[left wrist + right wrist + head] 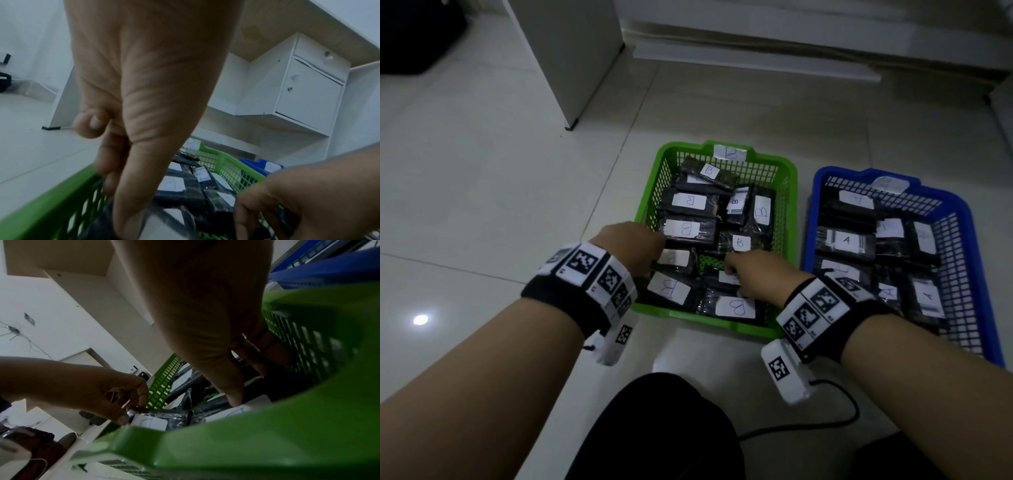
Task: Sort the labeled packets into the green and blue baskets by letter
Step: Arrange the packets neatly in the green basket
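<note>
The green basket (787,171), tagged B, holds several dark packets with white B labels. To its right, the blue basket (962,202) holds packets labelled A. Both hands reach into the front of the green basket. My left hand (657,260) (131,412) pinches the edge of a dark labelled packet (164,417) between thumb and fingers. My right hand (732,274) (251,386) has its thumb down on the white label of another packet (727,277), fingers curled behind it. The letters on both packets are partly hidden.
The baskets stand side by side on a pale tiled floor (482,205). A white cabinet leg (571,85) rises behind on the left and a low white ledge (756,58) runs along the back. My dark-clothed knees (654,428) and a black cable (835,418) lie near me.
</note>
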Available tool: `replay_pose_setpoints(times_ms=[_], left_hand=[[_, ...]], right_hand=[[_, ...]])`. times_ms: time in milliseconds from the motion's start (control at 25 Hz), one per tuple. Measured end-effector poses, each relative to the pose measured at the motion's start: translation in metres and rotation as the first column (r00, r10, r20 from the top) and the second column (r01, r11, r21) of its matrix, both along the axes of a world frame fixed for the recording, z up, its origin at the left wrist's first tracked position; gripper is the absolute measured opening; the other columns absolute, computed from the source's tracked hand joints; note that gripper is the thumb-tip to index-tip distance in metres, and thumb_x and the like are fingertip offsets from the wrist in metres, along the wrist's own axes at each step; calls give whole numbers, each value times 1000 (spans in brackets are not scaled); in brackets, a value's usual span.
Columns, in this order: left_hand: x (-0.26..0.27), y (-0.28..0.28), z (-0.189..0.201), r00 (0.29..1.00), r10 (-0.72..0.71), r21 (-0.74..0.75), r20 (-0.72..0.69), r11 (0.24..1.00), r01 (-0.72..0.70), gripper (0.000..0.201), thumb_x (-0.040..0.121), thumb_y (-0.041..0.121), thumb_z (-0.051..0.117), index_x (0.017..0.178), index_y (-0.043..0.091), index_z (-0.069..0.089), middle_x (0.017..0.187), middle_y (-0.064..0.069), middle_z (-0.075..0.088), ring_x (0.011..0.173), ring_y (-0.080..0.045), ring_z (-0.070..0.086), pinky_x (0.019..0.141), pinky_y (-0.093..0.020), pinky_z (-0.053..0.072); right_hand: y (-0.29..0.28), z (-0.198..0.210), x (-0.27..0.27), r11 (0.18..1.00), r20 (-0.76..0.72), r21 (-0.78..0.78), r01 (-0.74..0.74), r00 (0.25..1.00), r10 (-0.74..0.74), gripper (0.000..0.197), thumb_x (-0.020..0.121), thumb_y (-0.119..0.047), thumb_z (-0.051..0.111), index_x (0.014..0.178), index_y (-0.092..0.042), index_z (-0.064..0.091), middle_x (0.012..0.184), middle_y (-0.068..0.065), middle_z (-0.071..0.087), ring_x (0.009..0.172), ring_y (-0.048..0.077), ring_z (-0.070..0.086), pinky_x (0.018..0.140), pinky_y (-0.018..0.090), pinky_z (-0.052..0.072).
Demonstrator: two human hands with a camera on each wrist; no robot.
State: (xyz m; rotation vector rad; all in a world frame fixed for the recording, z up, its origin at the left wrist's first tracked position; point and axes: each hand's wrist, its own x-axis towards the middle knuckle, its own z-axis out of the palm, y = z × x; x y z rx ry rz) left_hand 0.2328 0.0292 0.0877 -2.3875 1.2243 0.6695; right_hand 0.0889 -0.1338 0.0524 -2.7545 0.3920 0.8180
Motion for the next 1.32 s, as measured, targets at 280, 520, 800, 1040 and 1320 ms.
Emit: replay_pose_setpoints(times_ms=[280,520,800,1040,1320], left_hand=[[-7,2,-14,991,-134,-102,23,985,136,41,77,39,69,114,28,57,124,4,51,117,-20,49,97,-40,38],[-9,-1,-23,992,-123,-40,14,992,123,38,74,45,71,108,32,58,111,9,62,109,-18,56,97,-39,31],[-6,-6,-23,984,-169,-100,-64,982,162,45,84,48,56,128,44,48,139,12,43,125,-14,45,106,-44,25],[-8,-8,-18,975,-202,-5,-89,979,202,39,90,48,47,129,48,48,141,10,38,127,-13,42,110,-47,23],[-12,-24,-24,952,-240,-263,-191,947,186,45,89,42,54,133,35,47,133,4,44,118,-19,51,97,-41,45]], right_hand=[[-1,2,1,1000,-10,30,3,1000,-3,35,80,-5,59,111,-18,50,101,5,52,84,21,47,67,31,41],[-2,0,0,998,3,54,17,1000,-17,30,78,-9,62,105,-18,51,99,2,54,85,20,51,69,33,47],[1,-6,-2,999,-24,50,9,1000,-8,31,80,-3,53,108,-15,46,98,5,55,84,23,49,67,33,43],[3,-1,-8,1000,46,19,4,999,-5,48,72,-21,72,110,-18,41,99,5,49,80,25,54,61,30,44],[8,-11,-12,999,182,-11,46,982,-43,47,78,11,52,120,-9,46,120,16,43,81,33,59,59,33,40]])
